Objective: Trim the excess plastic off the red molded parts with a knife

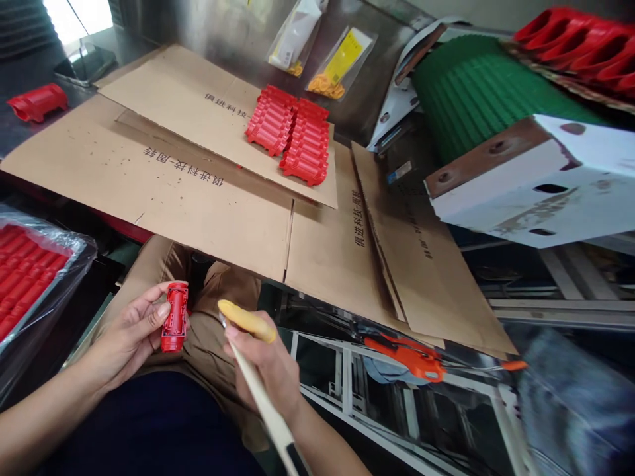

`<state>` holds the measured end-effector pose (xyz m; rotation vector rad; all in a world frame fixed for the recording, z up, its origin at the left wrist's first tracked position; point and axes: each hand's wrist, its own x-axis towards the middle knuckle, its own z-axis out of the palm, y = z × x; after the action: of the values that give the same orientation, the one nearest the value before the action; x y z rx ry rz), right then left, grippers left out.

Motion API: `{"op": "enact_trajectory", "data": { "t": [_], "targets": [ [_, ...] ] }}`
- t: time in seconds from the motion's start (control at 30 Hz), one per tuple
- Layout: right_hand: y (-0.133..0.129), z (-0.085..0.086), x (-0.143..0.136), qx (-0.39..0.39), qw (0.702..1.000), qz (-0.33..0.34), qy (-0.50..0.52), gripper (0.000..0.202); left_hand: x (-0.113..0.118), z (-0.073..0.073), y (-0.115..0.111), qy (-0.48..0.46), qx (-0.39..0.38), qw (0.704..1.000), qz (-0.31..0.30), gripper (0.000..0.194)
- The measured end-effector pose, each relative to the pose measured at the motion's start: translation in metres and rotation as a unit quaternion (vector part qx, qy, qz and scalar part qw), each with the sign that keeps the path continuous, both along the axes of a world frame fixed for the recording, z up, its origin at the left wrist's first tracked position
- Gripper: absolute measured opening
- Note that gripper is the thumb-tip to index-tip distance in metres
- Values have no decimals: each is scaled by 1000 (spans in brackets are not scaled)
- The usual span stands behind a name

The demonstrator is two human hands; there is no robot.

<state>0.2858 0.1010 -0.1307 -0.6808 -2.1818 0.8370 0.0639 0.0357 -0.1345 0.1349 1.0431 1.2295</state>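
Above my lap, my left hand [141, 330] grips a red plastic part [175, 317], held upright between thumb and fingers. To its right, my right hand [270, 363] is closed around a tool with a long pale handle [262, 403]. A yellow finger cot [247, 320] covers one finger of that hand. The tool's tip, near the yellow finger, is too small to make out and stands apart from the red part. Two rows of similar red parts [303, 142] lie on the cardboard [213, 211] ahead of me.
A lone red part [38, 104] lies far left, near a phone [84, 64]. Bags with yellow items [327, 82] lie behind the cardboard. At left stands a plastic-lined box [82, 244] of red parts. A green conveyor [476, 92] is at right, orange-handled cutters [407, 357] below.
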Motion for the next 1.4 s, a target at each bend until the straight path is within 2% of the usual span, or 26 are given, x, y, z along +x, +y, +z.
{"op": "enact_trajectory", "data": {
  "t": [0.07, 0.13, 0.23, 0.33, 0.6, 0.73, 0.9, 1.07, 1.13, 1.2, 1.33, 1.4],
  "targets": [
    [-1, 3, 0, -7, 997, -30, 77, 27, 1, 2, 0, 8, 8, 1000, 9, 52],
    [-1, 5, -3, -32, 990, -29, 137, 15, 3, 1, 0, 5, 26, 1000, 10, 48],
    [-1, 7, -12, -55, 986, 34, 156, 14, 4, -2, 0, 3, 49, 999, 1, 44],
    [-2, 4, -18, -27, 980, 100, 170, 18, 4, -5, 1, 3, 67, 998, -13, 45],
    [-4, -1, -21, 47, 984, 96, 145, 25, 4, -3, 1, 0, 75, 997, -7, 45],
    [-6, 1, -17, 47, 988, 97, 107, 35, 5, 0, 3, 1, 58, 998, -1, 45],
    [-2, 6, -16, 27, 990, 106, 94, 24, 5, 0, 5, 8, 55, 998, 0, 41],
    [3, 12, -18, 118, 982, 150, -13, 18, 6, -4, 3, 6, 42, 999, -9, 41],
    [4, 11, -18, 154, 979, 133, -14, 20, 6, -5, 2, 7, 33, 999, -7, 42],
    [3, 7, -17, 156, 984, 89, 13, 21, 6, -4, 2, 10, 31, 999, 2, 45],
    [4, 2, -12, 58, 994, -71, 55, 30, 5, 2, 1, 31, 25, 999, 22, 48],
    [4, 2, -10, 0, 991, -109, 78, 29, 5, 4, 1, 41, 20, 999, 24, 50]
  ]
}}
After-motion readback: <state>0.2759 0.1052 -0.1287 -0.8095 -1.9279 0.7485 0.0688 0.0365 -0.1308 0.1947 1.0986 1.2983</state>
